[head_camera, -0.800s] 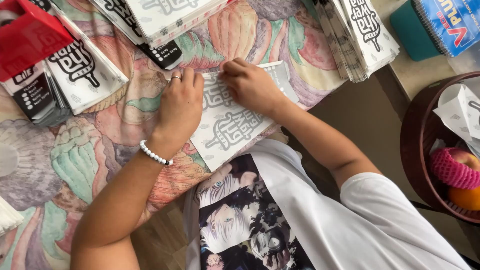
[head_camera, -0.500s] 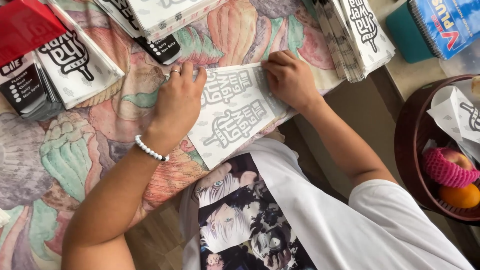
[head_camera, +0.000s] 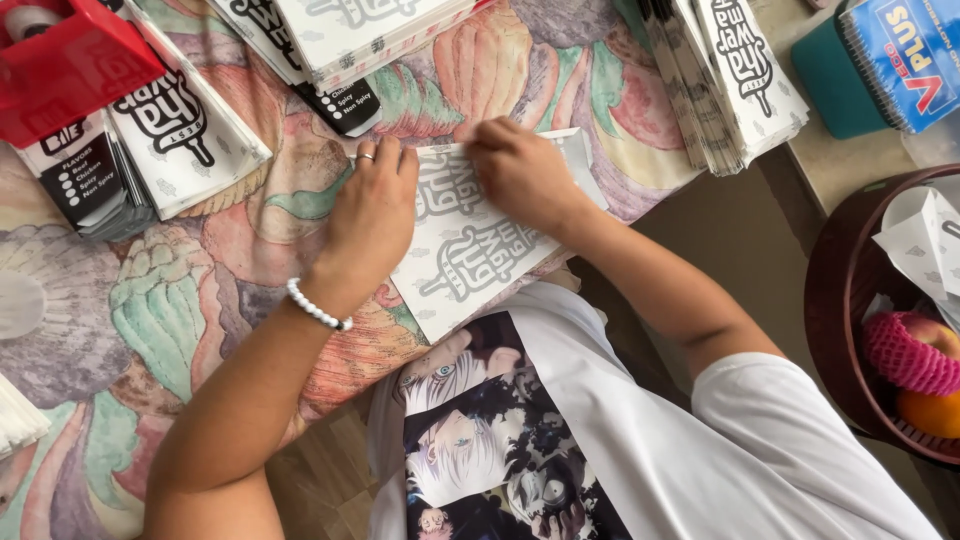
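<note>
Head view: my left hand (head_camera: 372, 215) lies flat, fingers together, pressing the left edge of a white printed paper sheet (head_camera: 480, 250) on the bench (head_camera: 200, 300), which is covered by a colourful cloth. My right hand (head_camera: 520, 175) is curled, fingertips pushing down on the sheet's top edge. The sheet sits at the bench's near edge, tilted. Stacks of similar sheets (head_camera: 740, 80) lie beyond it, a red box (head_camera: 70, 65) far left, a brown basket (head_camera: 850, 330) to the right.
</note>
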